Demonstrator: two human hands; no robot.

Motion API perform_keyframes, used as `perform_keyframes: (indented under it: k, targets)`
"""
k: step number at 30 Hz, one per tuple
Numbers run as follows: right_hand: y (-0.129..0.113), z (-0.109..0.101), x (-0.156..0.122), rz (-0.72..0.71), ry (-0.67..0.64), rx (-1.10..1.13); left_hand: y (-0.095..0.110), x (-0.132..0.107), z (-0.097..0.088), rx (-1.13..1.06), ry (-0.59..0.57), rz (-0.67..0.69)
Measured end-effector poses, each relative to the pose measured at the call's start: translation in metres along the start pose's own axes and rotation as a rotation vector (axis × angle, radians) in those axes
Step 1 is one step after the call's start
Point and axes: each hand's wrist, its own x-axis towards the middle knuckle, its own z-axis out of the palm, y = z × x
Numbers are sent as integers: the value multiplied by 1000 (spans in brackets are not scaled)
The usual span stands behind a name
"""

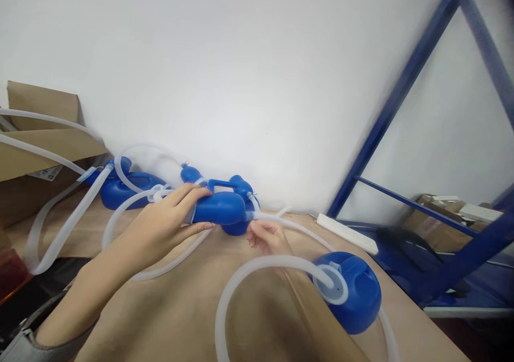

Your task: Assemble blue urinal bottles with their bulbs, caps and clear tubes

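My left hand (168,220) grips a blue plastic container (220,208) by its end, holding it just above the wooden table (168,308) near the wall. My right hand (268,237) is closed on a translucent white tube (289,224) where the tube meets the container's spout. Another blue container (355,292) lies on its side at the near right, with a white tube (249,268) looping out of its mouth across my right forearm. More blue containers (120,188) with coiled tubes lie further left against the wall.
An open cardboard box (38,153) stands at the left with tubes draped out of it. A white power strip (347,233) lies at the table's far right edge. A blue metal shelf frame (405,83) rises on the right, with boxes on its low shelf.
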Motion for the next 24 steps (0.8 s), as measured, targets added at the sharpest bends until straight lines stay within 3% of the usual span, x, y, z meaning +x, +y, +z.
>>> perform_keyframes:
  k: [9,24]
  targets:
    - [-1,-6,1,39,-70,-66,2,-1,4,-44,23,19]
    - [1,-7,1,21,-42,-17,3,-1,4,-113,-6,-74]
